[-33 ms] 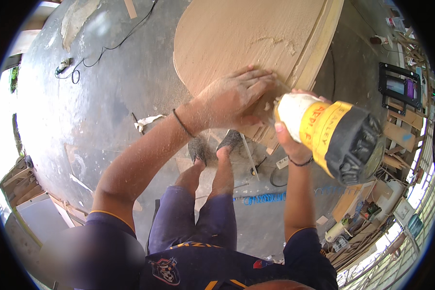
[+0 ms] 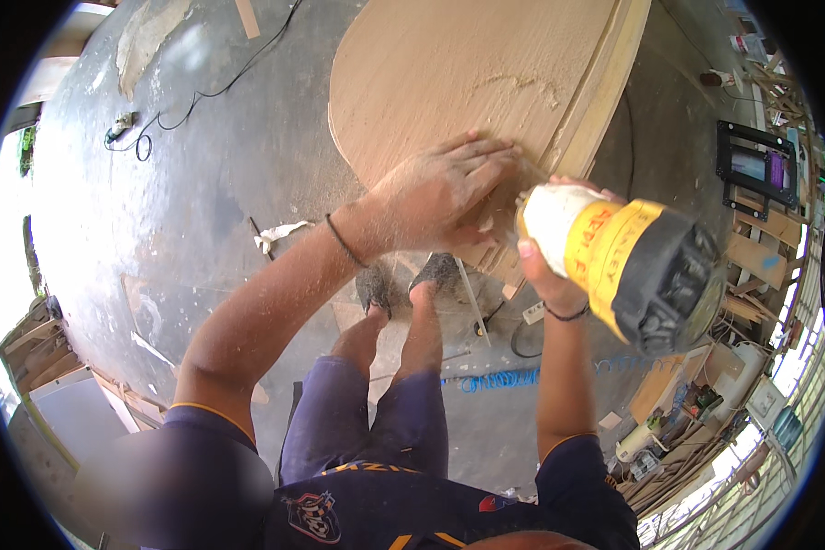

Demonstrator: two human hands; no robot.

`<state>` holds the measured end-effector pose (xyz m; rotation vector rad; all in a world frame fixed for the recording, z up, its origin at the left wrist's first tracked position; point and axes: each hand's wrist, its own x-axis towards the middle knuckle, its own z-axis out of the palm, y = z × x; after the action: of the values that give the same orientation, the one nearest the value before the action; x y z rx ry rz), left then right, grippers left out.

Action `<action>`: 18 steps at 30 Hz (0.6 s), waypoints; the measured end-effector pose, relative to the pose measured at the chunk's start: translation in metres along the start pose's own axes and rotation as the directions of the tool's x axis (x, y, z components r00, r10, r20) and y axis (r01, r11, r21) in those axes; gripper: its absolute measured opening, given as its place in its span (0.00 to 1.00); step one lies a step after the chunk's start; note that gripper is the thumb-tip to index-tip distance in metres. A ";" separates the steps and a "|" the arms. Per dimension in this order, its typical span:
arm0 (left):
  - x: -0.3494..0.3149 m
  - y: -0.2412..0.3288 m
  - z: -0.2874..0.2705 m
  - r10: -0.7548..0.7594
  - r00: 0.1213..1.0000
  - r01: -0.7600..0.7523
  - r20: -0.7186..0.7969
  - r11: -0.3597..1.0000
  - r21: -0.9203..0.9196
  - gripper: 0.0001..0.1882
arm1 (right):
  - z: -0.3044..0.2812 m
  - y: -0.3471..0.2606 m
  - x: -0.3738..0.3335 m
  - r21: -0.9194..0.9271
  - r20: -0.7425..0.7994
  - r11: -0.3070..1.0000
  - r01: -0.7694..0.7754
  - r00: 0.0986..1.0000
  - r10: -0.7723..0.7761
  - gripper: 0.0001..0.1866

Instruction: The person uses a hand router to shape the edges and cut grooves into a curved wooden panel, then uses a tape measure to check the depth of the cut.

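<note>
A large board with a rounded end (image 2: 431, 82) and pale, bare wood lies ahead of me. My right hand (image 2: 559, 261) is wrapped round the pale collar of a yellow-and-black trim router (image 2: 614, 261), its heavy end tilted toward me and to the right. The router's working end points at the board's near edge and is mostly hidden by my hands. Fingers stretched out, my left hand (image 2: 454, 188) rests on the board right beside that working end. Wood dust coats the hand and forearm, and fine chips show around the tool.
Shavings (image 2: 527, 82) lie on the board. A thin black cable (image 2: 220, 90) crosses the grey floor at left. Behind the board edge are my feet (image 2: 373, 286), and a blue coiled hose (image 2: 500, 379) lies nearby. Scrap wood (image 2: 756, 247) and a black frame (image 2: 756, 170) line the right side.
The router has tipped very slightly, its black end a little lower and nearer me. Both hands keep almost the same places.
</note>
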<state>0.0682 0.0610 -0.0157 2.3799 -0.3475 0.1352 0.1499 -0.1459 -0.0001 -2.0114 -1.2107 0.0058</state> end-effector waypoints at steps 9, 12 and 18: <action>-0.022 0.013 -0.001 -0.034 0.997 0.037 0.066 0.998 -0.047 0.43 | -0.009 -0.031 -0.014 0.175 0.067 0.977 -0.126 0.991 0.116 0.48; -0.024 0.016 -0.001 -0.034 0.996 0.037 0.079 0.999 -0.037 0.43 | -0.010 -0.035 -0.016 0.192 0.085 0.971 -0.140 0.988 0.125 0.49; -0.019 0.017 0.000 -0.035 0.996 0.036 0.080 0.999 -0.004 0.43 | -0.009 -0.028 -0.018 0.095 0.066 0.991 -0.095 0.994 0.089 0.49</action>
<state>0.0452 0.0528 -0.0082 2.3897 -0.3423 0.0227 0.1222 -0.1582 0.0172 -1.9918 -1.1327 0.1703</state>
